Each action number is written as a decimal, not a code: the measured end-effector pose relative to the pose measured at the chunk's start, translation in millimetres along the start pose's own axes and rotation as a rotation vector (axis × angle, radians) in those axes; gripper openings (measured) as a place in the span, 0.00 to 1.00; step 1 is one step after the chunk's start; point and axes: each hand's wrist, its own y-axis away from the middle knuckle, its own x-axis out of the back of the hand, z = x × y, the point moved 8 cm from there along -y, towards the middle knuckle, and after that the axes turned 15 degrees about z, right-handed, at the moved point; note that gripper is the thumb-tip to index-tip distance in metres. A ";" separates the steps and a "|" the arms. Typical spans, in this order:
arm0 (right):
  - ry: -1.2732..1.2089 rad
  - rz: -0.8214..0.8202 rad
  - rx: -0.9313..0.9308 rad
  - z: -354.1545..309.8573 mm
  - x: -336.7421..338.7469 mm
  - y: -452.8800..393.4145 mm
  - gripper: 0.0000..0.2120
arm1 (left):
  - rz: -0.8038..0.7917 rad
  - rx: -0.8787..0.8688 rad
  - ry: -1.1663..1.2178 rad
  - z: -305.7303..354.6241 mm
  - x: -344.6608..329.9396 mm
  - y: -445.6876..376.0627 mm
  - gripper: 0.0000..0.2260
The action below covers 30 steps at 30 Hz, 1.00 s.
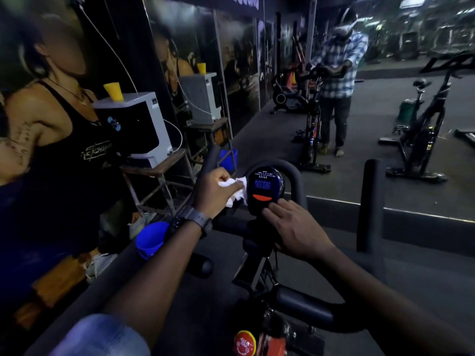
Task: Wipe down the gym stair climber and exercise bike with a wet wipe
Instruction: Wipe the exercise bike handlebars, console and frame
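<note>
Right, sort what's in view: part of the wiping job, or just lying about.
Job:
left hand gripping the white wipe
bike console
right hand steadying the console
handlebar

Lying about:
blue cup
yellow cup
white machine on the stand

Dark wristwatch (pixel 193 219) on left wrist, blue sleeve (pixel 102 335)

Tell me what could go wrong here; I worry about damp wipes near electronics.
The wet wipe in the left hand touches the lit console, so moisture might seep in. The right hand fingers rest just under the orange button and could press it.
</note>
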 end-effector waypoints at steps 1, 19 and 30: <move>0.002 -0.002 -0.001 0.4 0.0 -0.1 0.11 | -0.016 0.115 0.070 -2.5 -2.0 -0.3 0.15; -0.003 -0.040 -0.016 -0.7 -0.6 -0.1 0.10 | -0.443 0.437 0.304 -38.5 -29.6 5.4 0.24; 0.025 -0.044 -0.023 -0.1 -2.5 1.0 0.11 | -0.145 0.375 0.083 -46.1 -40.5 -2.5 0.20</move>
